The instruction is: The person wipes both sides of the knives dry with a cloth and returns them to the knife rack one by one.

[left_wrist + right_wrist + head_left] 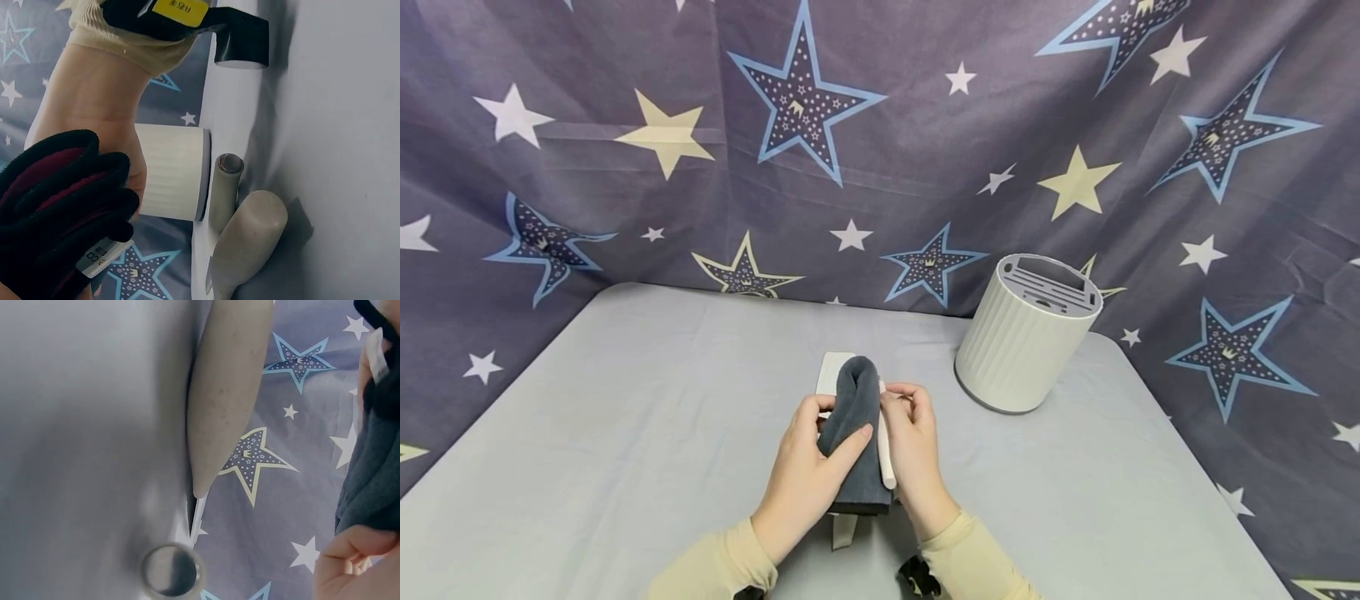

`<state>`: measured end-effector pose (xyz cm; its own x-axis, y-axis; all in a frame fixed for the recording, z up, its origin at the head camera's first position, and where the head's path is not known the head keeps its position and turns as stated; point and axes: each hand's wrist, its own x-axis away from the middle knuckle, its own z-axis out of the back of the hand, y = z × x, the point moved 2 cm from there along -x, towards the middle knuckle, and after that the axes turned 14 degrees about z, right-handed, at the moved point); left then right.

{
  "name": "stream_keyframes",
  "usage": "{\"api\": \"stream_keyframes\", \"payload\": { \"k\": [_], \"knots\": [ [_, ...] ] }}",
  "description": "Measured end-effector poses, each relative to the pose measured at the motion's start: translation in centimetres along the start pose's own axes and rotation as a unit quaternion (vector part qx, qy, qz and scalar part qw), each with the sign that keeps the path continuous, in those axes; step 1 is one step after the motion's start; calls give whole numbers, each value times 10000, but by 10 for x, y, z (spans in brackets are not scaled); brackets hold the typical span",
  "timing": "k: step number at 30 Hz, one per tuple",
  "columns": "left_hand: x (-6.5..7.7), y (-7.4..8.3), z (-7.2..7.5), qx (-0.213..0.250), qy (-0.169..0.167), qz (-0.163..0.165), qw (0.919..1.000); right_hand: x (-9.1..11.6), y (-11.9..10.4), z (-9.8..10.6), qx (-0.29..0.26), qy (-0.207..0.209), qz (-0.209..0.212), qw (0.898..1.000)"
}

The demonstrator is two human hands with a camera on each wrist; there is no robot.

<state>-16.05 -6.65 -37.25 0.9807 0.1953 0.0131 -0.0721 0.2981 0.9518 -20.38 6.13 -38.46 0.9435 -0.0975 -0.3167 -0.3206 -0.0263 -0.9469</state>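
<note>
In the head view my left hand [808, 471] grips a folded dark grey cloth [859, 450], its thumb laid across the front. My right hand [919, 454] pinches the cloth's right side near the top with bent fingers. The folds [56, 181] show dark red inside in the left wrist view, and a small white tag [103, 256] hangs from them. Below the cloth, a beige, tapering handle [228, 381] joins a thin blade [197, 515], mostly hidden from above. Beside it lies a round handle [225, 200] with a metal end.
A white ribbed knife holder [1026, 346] with a slotted grey top stands at the back right of the table [625, 433]. Behind the table hangs a star-patterned curtain [887, 167]. Black camera mounts sit on both wrists.
</note>
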Motion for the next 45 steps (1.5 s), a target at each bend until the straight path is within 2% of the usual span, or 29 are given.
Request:
{"api": "stream_keyframes", "payload": {
  "k": [13,19,26,35,39,45],
  "knots": [
    [4,0,-1,247,-44,11,9997,2,-1,1,83,36,65,9999],
    [10,2,-4,579,-293,145,9978,-1,-3,4,113,124,93,9998],
    [18,5,-5,548,-443,243,9972,-5,0,7,105,250,139,9995],
    [26,6,-9,519,-585,151,9968,-10,0,11,-41,427,172,9989],
    [29,6,-11,383,-574,97,9976,-11,0,13,-327,515,110,9981],
    [30,6,-12,313,-553,104,9979,-13,1,13,-1054,557,93,9928]
  ]
}}
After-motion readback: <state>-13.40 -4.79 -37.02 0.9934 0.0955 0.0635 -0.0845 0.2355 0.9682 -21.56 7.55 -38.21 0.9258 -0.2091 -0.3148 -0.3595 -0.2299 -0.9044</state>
